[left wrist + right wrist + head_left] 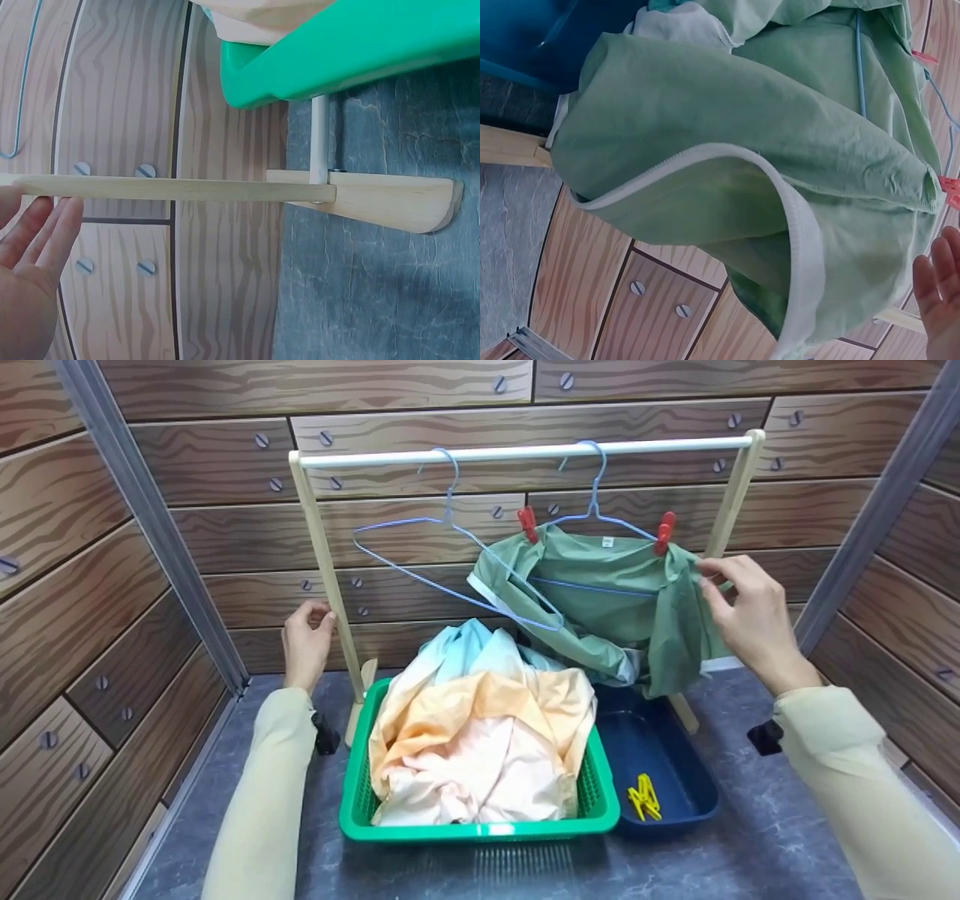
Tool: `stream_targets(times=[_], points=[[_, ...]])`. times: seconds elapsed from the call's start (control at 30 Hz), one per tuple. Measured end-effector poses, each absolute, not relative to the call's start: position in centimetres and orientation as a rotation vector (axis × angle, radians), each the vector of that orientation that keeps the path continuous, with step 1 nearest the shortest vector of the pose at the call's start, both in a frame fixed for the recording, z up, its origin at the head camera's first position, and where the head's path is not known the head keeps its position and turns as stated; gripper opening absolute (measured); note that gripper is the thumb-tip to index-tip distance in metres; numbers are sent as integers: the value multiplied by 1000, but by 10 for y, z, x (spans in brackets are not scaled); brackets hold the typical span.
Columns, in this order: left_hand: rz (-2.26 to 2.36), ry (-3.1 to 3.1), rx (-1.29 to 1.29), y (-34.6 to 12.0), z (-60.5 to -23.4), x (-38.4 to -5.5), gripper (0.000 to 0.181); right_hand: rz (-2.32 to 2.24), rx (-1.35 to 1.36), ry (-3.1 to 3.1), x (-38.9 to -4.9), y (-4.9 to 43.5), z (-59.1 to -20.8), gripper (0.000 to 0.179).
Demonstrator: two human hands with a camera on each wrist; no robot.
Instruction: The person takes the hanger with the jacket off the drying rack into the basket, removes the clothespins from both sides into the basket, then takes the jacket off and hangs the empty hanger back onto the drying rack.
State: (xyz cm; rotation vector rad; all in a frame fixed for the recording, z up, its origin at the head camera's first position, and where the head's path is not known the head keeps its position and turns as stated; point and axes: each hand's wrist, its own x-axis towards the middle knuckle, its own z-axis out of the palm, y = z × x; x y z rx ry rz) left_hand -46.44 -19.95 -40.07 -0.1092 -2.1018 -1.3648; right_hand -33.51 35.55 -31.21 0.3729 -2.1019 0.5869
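Note:
A green garment [592, 559] with white trim hangs from a blue hanger [595, 510] on the rack, fixed by two red clothespins [663, 534]. My right hand [754, 615] is beside its right shoulder, thumb and forefinger close to the cloth. In the right wrist view the fingers [939, 281] look straight near the right clothespin; the thumb is hidden. The left hand [306, 645] is at the rack's left wooden post [326, 562], its fingertips against the wood in the left wrist view. An empty blue hanger [450, 536] hangs left of the garment.
A green basket [480, 832] full of pale, orange and blue cloth [487, 720] stands before the rack. Beside it, a dark blue tray [690, 780] holds yellow clothespins [644, 797]. The white rail [517, 454] spans two wooden posts. Wood-patterned walls close the sides and back.

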Motion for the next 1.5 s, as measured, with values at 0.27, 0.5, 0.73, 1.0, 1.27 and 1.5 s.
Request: stream_targets(times=[0.27,0.5,0.73,1.0,1.27,1.5], points=[[-1313,-2039,-156,-194,-398,-460,16,580,408,-2108,-332,350,-319,21],[-1301,-2276,-520,-174,-400,-457,9,608,500,-2133,-327,339,-342,24],[-1245,-2592,-805,-156,-411,-452,32,672,715,-2255,-328,317,-378,27],[-872,-2815,-963,-128,-419,-450,62,762,873,-2559,-344,291,-415,37],[-512,-2994,-855,-101,-422,-443,66,737,807,-2764,-366,273,-438,49],[-379,-2917,-953,-86,-426,-445,32,686,687,-2876,-386,258,-440,57]])
